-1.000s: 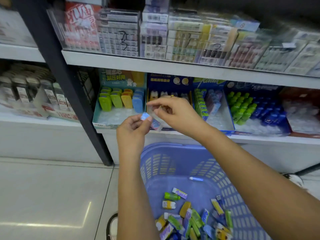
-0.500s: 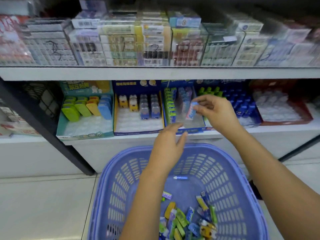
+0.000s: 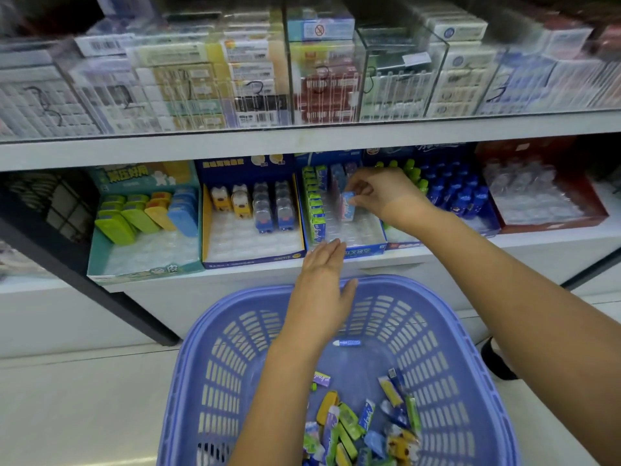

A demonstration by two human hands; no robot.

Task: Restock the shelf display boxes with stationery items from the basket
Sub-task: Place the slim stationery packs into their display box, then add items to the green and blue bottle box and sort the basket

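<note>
White shelf [image 3: 437,257] bears five display boxes [image 3: 252,260] side by side; basket [image 3: 268,307] on floor [image 3: 67,415].

A pale tiled floor [image 3: 77,408] spreads from six to nine o'clock. A white shelf board [image 3: 235,146] crosses the middle, with a dark slanted upright [image 3: 84,280] at nine o'clock. Light is even and soft.

Five display boxes [image 3: 252,210], one basket [image 3: 339,348], two hands [image 3: 322,290].
</note>
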